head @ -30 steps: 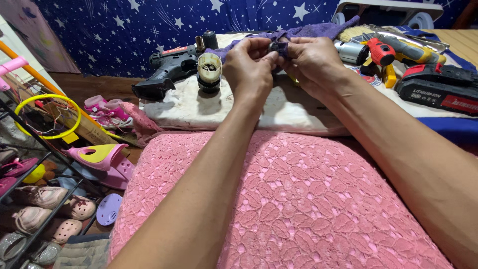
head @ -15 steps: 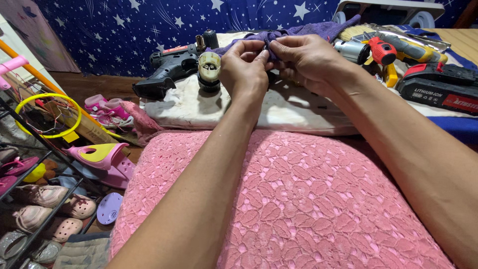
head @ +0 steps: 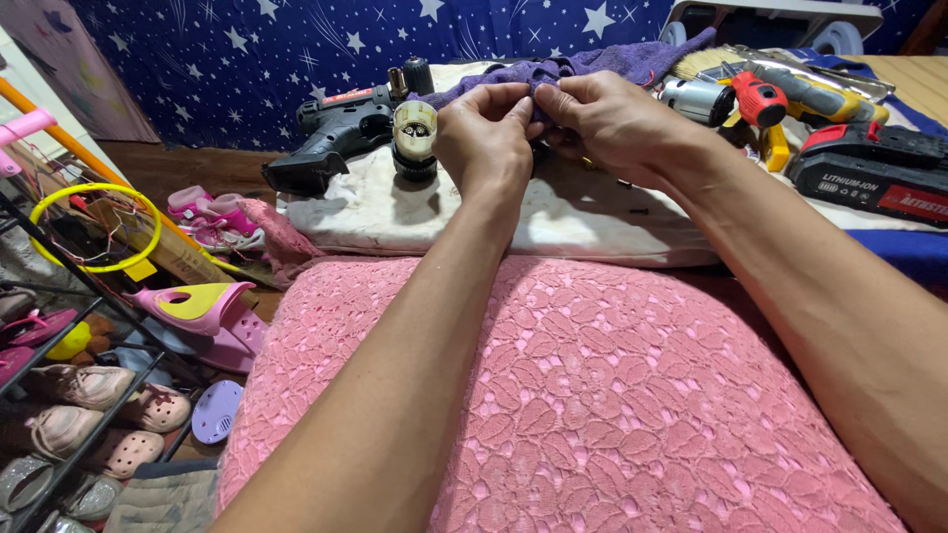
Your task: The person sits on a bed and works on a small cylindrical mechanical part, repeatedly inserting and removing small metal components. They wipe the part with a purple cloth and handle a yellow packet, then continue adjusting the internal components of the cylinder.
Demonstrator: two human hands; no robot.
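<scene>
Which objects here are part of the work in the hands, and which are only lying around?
In hand:
left hand
right hand
purple cloth

Lying about:
black drill body
round gear part
black battery pack
silver motor
pink shoes

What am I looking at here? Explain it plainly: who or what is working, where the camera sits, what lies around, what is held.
No machine here: a person works with two bare hands. The single picture comes from a camera on the person's head, looking down along both forearms. The left hand and right hand meet over a purple cloth and pinch it between their fingertips; whether something small sits inside the cloth is hidden. The work surface is a white pad, with a pink lace cushion nearer the person. On the pad lie a black drill body, a round gear part standing upright, a small motor and a battery pack. Shoes sit on a rack at left.
</scene>
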